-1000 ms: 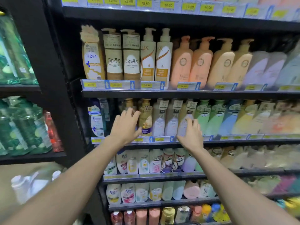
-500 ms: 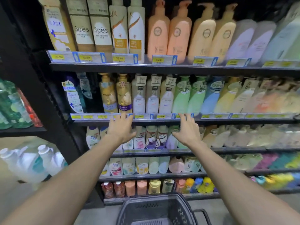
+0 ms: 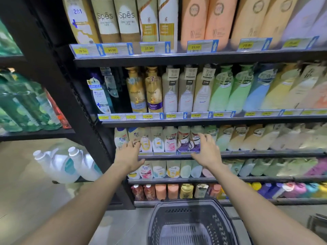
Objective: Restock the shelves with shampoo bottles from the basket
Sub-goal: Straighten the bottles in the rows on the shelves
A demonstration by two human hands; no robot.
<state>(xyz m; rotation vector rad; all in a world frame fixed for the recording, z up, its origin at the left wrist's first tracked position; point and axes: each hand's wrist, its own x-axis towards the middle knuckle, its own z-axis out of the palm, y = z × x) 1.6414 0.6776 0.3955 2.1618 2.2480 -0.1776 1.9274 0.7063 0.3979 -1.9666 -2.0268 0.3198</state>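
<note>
standing in tight rows, small shampoo bottles [image 3: 169,140] fill the shelf [image 3: 247,153] at hand level. the left hand [image 3: 130,155] and right hand [image 3: 206,152] reach to that row, fingers spread and loose, gripping nothing. the dark basket [image 3: 185,203] sits on the grey floor [image 3: 123,225] below; yellow price tags [image 3: 195,47] line the shelves above, white jugs [image 3: 58,167] at left.
</note>
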